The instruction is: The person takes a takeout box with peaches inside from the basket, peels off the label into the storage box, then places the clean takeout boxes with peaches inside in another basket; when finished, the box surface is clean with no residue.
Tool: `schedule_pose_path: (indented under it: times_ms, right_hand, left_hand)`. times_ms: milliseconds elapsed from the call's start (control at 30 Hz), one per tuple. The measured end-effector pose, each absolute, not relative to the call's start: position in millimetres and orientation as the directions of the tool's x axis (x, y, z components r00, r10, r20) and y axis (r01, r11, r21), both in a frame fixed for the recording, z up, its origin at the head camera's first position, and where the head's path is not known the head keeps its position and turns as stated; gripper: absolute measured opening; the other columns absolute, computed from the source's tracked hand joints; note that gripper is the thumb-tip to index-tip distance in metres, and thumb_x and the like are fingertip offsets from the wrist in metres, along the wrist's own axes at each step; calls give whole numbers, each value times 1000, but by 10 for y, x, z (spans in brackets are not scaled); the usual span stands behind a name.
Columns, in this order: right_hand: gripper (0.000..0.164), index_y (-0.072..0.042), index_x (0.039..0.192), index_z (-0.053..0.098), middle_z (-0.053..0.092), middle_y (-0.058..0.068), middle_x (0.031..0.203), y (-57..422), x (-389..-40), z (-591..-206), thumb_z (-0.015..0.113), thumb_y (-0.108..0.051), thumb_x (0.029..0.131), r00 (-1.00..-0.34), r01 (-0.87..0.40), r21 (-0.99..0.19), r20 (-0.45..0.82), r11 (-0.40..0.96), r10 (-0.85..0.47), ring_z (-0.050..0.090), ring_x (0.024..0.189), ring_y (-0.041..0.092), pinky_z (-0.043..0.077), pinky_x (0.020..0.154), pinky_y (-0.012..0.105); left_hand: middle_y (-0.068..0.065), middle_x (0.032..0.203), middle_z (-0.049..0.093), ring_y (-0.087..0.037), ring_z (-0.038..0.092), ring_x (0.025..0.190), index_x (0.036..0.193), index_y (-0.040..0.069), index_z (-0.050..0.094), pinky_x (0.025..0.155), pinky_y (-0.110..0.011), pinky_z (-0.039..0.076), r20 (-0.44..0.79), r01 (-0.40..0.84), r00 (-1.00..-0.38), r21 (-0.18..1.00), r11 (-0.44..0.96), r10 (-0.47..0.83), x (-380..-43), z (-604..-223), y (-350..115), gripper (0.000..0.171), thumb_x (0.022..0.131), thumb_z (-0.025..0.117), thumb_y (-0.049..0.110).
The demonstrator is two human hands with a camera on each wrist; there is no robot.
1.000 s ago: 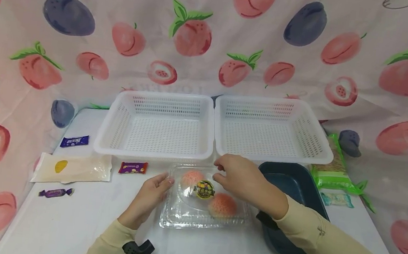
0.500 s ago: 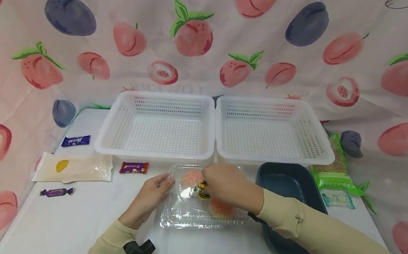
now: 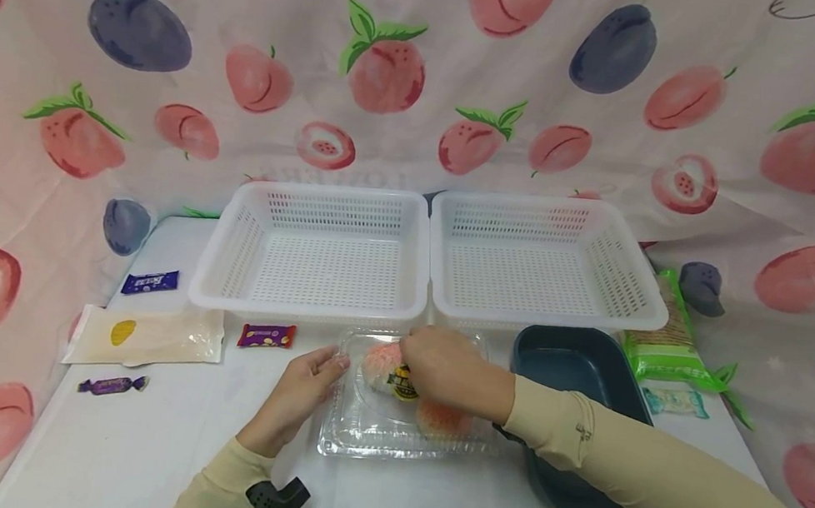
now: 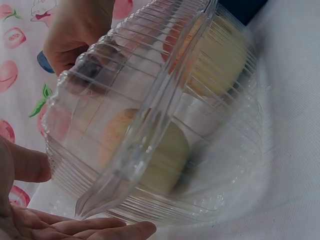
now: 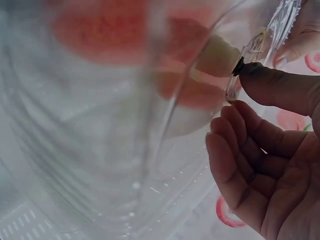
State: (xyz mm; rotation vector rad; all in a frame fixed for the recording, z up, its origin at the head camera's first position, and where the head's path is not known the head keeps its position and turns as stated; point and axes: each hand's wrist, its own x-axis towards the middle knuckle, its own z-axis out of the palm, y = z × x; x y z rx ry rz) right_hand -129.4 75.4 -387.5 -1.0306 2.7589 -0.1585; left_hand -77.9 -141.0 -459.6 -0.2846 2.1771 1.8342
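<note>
A clear plastic clamshell box (image 3: 365, 429) lies on the white table in front of me. Inside sit two round fruits with a speckled red blush; the left fruit (image 4: 145, 150) shows pale yellow-green lower down. A round black, yellow and green sticker (image 3: 402, 383) is on the lid. My left hand (image 3: 295, 396) steadies the box's left edge, its thumb at the rim and its straight fingers along the side. Over the lid, my right hand (image 3: 456, 370) pinches the sticker's edge between thumb (image 5: 275, 90) and forefinger, covering part of it.
Two white perforated baskets (image 3: 330, 270) stand behind the box. A dark blue tray (image 3: 570, 352) is under my right forearm. Wrapped sweets and a long cream packet (image 3: 145, 335) lie left; a green bag (image 3: 669, 342) and a small teal packet (image 3: 675, 401) lie right.
My right hand has moved left from the lid's back right edge onto the sticker and now pinches it, hiding part of it. My left hand and the box have stayed put.
</note>
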Motion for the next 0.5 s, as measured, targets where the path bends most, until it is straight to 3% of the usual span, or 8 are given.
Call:
schedule_pose_path:
  times_ms: [300, 500]
  right_hand:
    - [26, -13, 74, 58, 52, -2, 66, 770, -1295, -3926, 63, 6, 91, -747, -603, -265, -141, 752, -649, 43, 59, 12, 36, 46, 23]
    - [28, -13, 72, 59, 51, -3, 65, 787, -1309, -3961, 61, 9, 89, -748, -583, -323, -148, 746, -648, 42, 60, 12, 35, 49, 22]
  left_hand:
    - [-33, 154, 47, -45, 48, 144, 152, -17, 37, 113, -58, 46, -335, -325, -942, 930, 169, 33, -775, -4581, -1405, 59, 109, 55, 18]
    - [-33, 155, 46, -45, 46, 145, 153, -16, 35, 114, -57, 44, -344, -336, -939, 928, 160, 26, -772, -4581, -1394, 60, 109, 55, 18]
